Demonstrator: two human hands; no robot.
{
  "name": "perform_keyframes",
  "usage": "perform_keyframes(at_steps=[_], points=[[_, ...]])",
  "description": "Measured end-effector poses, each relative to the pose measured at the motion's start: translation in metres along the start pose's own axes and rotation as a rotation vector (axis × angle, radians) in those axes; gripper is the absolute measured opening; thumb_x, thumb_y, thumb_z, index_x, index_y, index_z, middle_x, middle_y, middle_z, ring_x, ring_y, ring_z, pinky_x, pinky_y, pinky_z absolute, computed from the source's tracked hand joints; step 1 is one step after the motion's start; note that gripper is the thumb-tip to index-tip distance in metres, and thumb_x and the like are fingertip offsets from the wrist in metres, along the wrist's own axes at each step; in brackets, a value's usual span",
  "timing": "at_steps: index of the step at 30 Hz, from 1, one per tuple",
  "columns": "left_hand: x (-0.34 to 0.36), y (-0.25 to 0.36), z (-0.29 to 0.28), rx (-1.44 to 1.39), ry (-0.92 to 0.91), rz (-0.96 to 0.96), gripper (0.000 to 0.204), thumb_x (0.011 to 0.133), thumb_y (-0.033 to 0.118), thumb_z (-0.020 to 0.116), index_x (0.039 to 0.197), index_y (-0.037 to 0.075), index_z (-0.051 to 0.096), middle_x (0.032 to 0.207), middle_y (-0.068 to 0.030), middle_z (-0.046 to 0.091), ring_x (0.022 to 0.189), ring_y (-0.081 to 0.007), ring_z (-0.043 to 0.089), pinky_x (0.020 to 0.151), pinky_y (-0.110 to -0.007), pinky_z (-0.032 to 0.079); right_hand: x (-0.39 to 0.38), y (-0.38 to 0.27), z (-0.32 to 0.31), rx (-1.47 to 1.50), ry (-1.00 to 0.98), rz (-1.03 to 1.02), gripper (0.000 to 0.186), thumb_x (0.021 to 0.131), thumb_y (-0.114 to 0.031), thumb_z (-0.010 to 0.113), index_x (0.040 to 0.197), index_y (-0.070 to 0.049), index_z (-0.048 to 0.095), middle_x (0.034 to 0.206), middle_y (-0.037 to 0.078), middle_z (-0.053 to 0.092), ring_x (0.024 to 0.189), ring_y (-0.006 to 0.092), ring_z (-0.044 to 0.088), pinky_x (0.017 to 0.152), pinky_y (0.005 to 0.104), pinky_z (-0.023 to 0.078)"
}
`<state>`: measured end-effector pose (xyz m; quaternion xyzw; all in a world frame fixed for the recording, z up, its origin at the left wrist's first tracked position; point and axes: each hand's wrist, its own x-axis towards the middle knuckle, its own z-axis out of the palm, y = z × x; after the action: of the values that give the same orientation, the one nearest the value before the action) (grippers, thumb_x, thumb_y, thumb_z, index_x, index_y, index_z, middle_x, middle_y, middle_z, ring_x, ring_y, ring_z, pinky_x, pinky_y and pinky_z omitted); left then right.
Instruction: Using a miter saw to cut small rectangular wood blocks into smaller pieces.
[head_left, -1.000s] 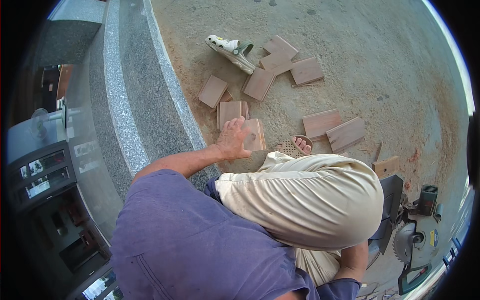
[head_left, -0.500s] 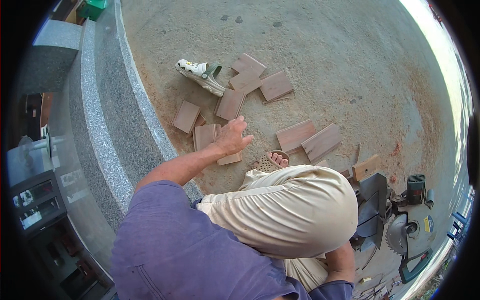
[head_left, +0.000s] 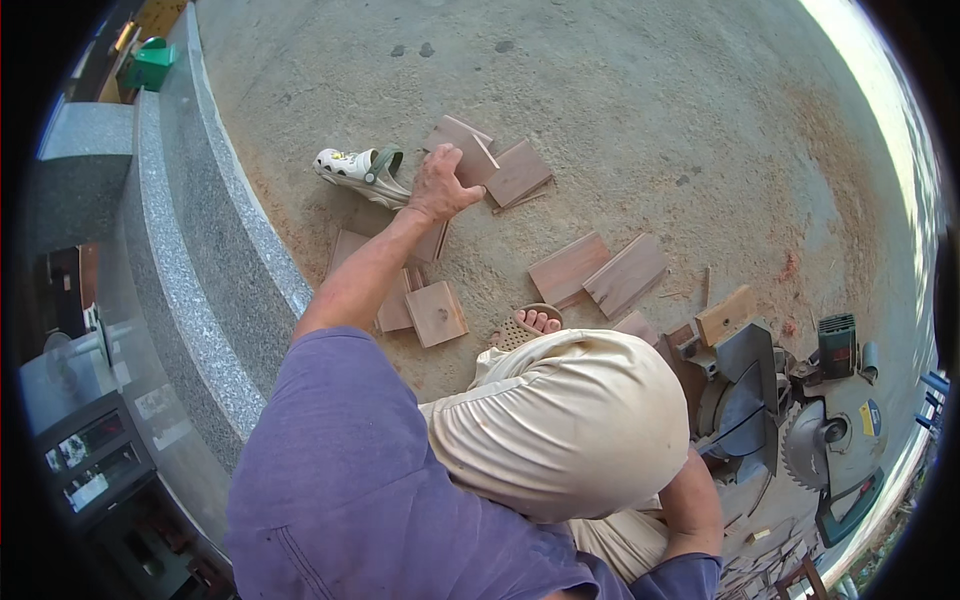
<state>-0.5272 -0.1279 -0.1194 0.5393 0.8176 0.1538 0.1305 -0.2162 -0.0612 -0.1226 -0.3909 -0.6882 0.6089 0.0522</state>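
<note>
My left hand (head_left: 443, 186) reaches forward over a loose group of short wooden boards. Its fingers and thumb close round a short reddish-brown board (head_left: 474, 163) that overlaps another board (head_left: 457, 132) behind it. Just right of the hand lies a further board (head_left: 519, 173), with a thin piece under it. A pale clog with a green strap (head_left: 362, 172) stands to the left of the hand. My right forearm (head_left: 692, 505) goes down behind my bent knee, and the right hand is hidden there.
Two boards (head_left: 626, 274) lie ahead of my sandalled foot (head_left: 530, 325). Nearer on the left is a square-ended board (head_left: 437, 313) among others. A mitre saw with a toothed blade (head_left: 803, 446) stands at the right. Granite steps (head_left: 215, 240) run along the left.
My left hand has moved forward from above the nearer boards to the far group and taken hold of a board. The view has shifted slightly.
</note>
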Motion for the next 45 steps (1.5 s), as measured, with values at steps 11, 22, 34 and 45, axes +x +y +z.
perform_keyframes(at_steps=[11,22,34,45], points=[[-0.055,0.091,-0.011,-2.332,-0.634,-0.281,0.073,0.094,0.045,0.051,0.15,-0.002,0.042,0.136,-0.0285,0.057,0.123,-0.0395,0.062,0.103,-0.055,0.051,-0.127,-0.001,-0.044,-0.112,0.023,0.196,0.049,0.092,-0.026,0.074,0.136,-0.007,0.063,0.118,0.015,0.074,0.107,0.0268,0.072,0.093,0.0373,0.056],[-0.098,0.071,0.011,-1.819,-0.368,-0.625,0.042,0.098,0.026,0.057,0.132,0.0,0.056,0.113,-0.0135,0.07,0.091,-0.0263,0.072,0.073,-0.046,0.063,-0.141,0.038,-0.02,-0.302,-0.112,0.082,0.043,0.089,-0.031,0.07,0.124,-0.007,0.068,0.117,0.017,0.072,0.107,0.0331,0.071,0.093,0.0402,0.056],[-0.087,0.078,0.006,-0.793,-0.424,-0.328,0.014,0.091,0.014,0.072,0.092,0.0,0.069,0.082,-0.0027,0.067,0.073,-0.0079,0.061,0.059,-0.028,0.052,-0.131,0.059,-0.014,-0.259,-0.076,0.154,0.049,0.091,-0.029,0.068,0.132,-0.003,0.064,0.121,0.018,0.072,0.112,0.0333,0.07,0.096,0.0405,0.055],[-0.077,0.137,0.016,-1.538,-0.617,-0.495,0.011,0.091,0.01,0.068,0.1,0.006,0.067,0.09,-0.0028,0.068,0.08,-0.01,0.065,0.069,-0.026,0.054,-0.115,0.02,-0.03,0.438,0.15,0.377,0.064,0.095,-0.029,0.071,0.145,0.006,0.05,0.12,0.015,0.071,0.103,0.0215,0.069,0.09,0.0343,0.056]])
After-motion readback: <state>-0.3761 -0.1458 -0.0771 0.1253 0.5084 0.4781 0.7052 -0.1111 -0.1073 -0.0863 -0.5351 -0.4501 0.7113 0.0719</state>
